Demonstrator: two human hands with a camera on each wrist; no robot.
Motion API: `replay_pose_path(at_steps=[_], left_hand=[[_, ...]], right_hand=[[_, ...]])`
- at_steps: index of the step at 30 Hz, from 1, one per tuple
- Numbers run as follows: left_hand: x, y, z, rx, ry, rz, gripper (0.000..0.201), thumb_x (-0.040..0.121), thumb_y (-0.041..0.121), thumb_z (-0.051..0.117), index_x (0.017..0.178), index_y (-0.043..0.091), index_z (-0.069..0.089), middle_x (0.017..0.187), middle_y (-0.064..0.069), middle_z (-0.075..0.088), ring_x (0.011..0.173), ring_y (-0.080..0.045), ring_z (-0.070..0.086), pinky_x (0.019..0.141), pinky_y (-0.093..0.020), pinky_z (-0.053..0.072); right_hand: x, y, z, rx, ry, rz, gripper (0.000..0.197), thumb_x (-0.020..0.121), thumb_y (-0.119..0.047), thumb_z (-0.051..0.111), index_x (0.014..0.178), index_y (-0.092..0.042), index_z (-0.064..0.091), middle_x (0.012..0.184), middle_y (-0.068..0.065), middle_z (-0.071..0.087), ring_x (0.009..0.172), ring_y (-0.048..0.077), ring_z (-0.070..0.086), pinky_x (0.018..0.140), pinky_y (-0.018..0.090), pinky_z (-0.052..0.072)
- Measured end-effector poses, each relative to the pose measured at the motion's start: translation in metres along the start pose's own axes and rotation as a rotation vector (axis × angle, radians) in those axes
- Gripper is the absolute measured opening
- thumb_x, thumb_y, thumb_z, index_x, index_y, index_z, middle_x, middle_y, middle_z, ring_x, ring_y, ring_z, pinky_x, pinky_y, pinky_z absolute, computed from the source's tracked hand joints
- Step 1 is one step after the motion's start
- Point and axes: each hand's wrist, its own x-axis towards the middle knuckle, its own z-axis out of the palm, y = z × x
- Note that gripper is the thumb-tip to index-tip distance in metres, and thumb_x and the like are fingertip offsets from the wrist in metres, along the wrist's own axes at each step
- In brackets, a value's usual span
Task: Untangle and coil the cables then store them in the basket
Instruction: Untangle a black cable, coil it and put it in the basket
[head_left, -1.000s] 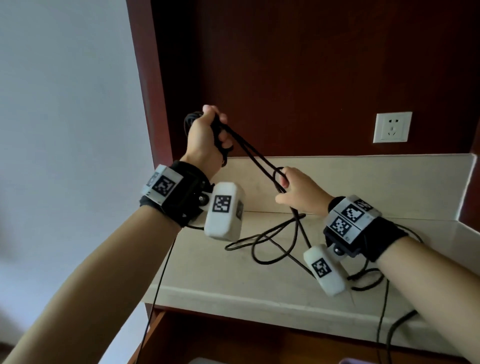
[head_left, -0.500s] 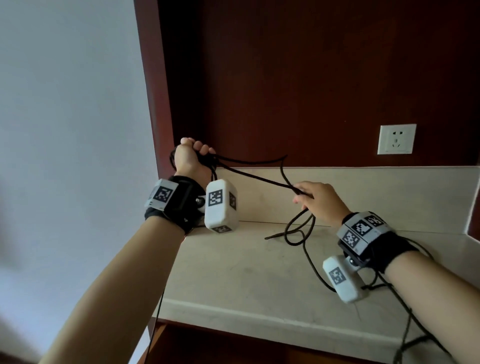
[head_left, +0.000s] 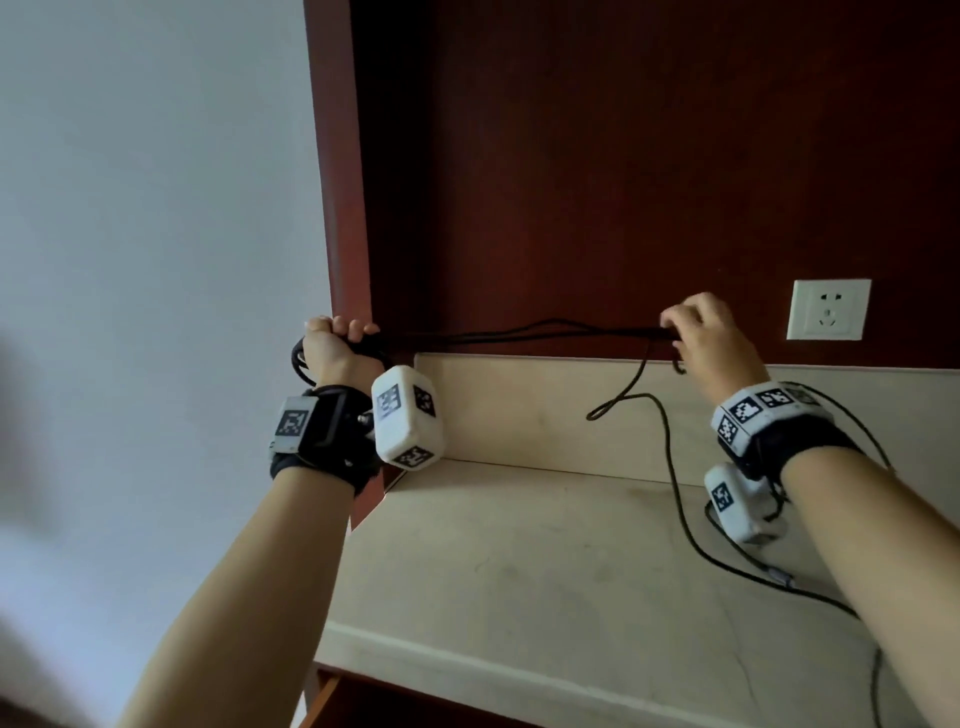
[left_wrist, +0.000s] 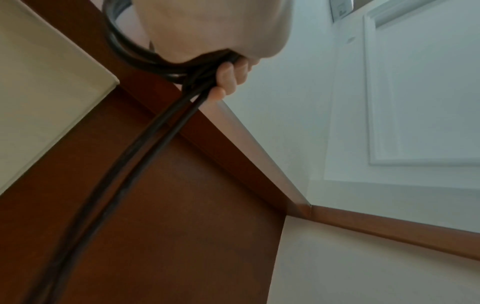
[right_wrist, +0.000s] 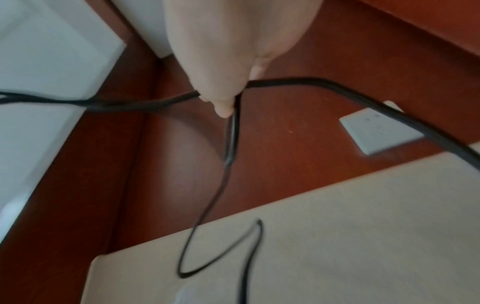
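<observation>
Clenched in our left hand (head_left: 332, 348), several loops of black cable (head_left: 519, 332) stretch level to our right hand (head_left: 706, 338), which pinches the strands; both hang above the beige counter (head_left: 519, 561), its front lip open toward us, dark wood panel (head_left: 623, 156) behind, a white socket (head_left: 828, 309) just beside the right hand. From the left wrist, our fingers (left_wrist: 228, 78) curl round smooth round strands. From the right wrist, one slack loop (right_wrist: 207, 226) drops onto the matte counter top.

The cable (head_left: 519, 332) spans between both raised hands above the counter (head_left: 519, 561), its slack trailing right.
</observation>
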Motion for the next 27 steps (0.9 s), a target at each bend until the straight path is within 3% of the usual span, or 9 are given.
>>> replay_pose_path(at_steps=[2,5,7,9,12,19,22,25,27], left_hand=[[0.004,0.004,-0.015,-0.007,0.023,0.014,0.039,0.098,0.013,0.028,0.060,0.018,0.029,0.039,0.007,0.031,0.036,-0.011,0.027,0.046,-0.021,0.030],[0.006,-0.002,-0.049,0.048,0.089,0.005,0.038,0.099,0.013,0.028,0.061,0.018,0.030,0.040,0.007,0.032,0.034,-0.010,0.027,0.046,-0.021,0.030],[0.003,-0.011,-0.071,0.077,0.121,-0.015,0.037,0.099,0.013,0.029,0.062,0.018,0.030,0.043,0.007,0.032,0.032,-0.010,0.028,0.043,-0.020,0.030],[-0.001,-0.020,-0.084,0.082,0.138,-0.051,0.037,0.099,0.014,0.031,0.062,0.019,0.031,0.045,0.007,0.032,0.032,-0.010,0.028,0.042,-0.019,0.031],[-0.010,-0.030,-0.090,0.071,0.109,-0.083,0.037,0.099,0.019,0.034,0.063,0.020,0.034,0.044,0.007,0.032,0.036,-0.010,0.027,0.045,-0.020,0.029],[-0.047,-0.040,-0.088,0.033,-0.149,-0.185,0.039,0.101,0.029,0.030,0.065,0.017,0.038,0.043,0.006,0.030,0.034,-0.009,0.025,0.037,-0.018,0.026],[-0.061,-0.038,-0.088,0.015,-0.224,-0.228,0.040,0.098,0.028,0.036,0.060,0.017,0.035,0.040,0.006,0.025,0.031,-0.007,0.022,0.034,-0.019,0.022],[-0.065,-0.031,-0.093,-0.017,-0.283,-0.289,0.050,0.095,0.024,0.039,0.046,0.018,0.033,0.036,0.007,0.022,0.028,-0.007,0.019,0.030,-0.019,0.017],[-0.064,-0.026,-0.100,-0.048,-0.363,-0.353,0.050,0.091,0.026,0.041,0.042,0.019,0.031,0.034,0.006,0.022,0.027,-0.007,0.018,0.029,-0.019,0.016]], right_hand=[[-0.010,0.021,0.012,0.032,-0.043,0.183,0.043,0.078,0.022,0.045,0.113,-0.002,0.055,0.120,0.022,0.044,0.102,0.037,0.051,0.074,0.044,0.047],[-0.033,0.035,0.033,0.047,-0.564,0.344,0.041,0.080,0.009,0.058,0.114,-0.013,0.055,0.127,0.019,0.046,0.115,0.035,0.049,0.091,0.035,0.040],[-0.044,0.023,0.037,-0.091,-0.959,0.351,0.069,0.079,-0.019,0.073,0.138,-0.015,0.037,0.142,0.017,0.037,0.127,0.031,0.042,0.100,0.033,0.038],[-0.047,0.002,0.033,-0.138,-1.142,0.317,0.100,0.078,-0.039,0.072,0.150,-0.013,0.008,0.154,0.015,0.018,0.140,0.030,0.025,0.110,0.037,0.029],[-0.041,-0.040,0.020,-0.017,-1.054,0.203,0.096,0.084,-0.040,0.065,0.150,-0.014,0.002,0.157,0.013,0.005,0.144,0.027,0.009,0.115,0.040,0.019],[-0.065,-0.153,0.000,0.342,-0.858,-0.169,0.066,0.089,-0.028,0.059,0.145,-0.017,0.027,0.145,0.003,0.033,0.136,0.018,0.027,0.108,0.028,0.026],[-0.080,-0.170,0.006,0.429,-0.914,-0.179,0.043,0.087,-0.026,0.063,0.128,-0.017,0.052,0.100,-0.005,0.063,0.096,0.010,0.059,0.079,0.015,0.042],[-0.090,-0.171,0.009,0.504,-0.985,-0.109,0.015,0.091,-0.018,0.057,0.099,-0.010,0.066,0.050,-0.013,0.059,0.047,-0.001,0.052,0.049,0.008,0.038],[-0.092,-0.170,0.011,0.521,-1.018,-0.079,0.010,0.092,-0.016,0.056,0.092,-0.011,0.065,0.044,-0.024,0.055,0.039,-0.002,0.048,0.048,0.010,0.039]])
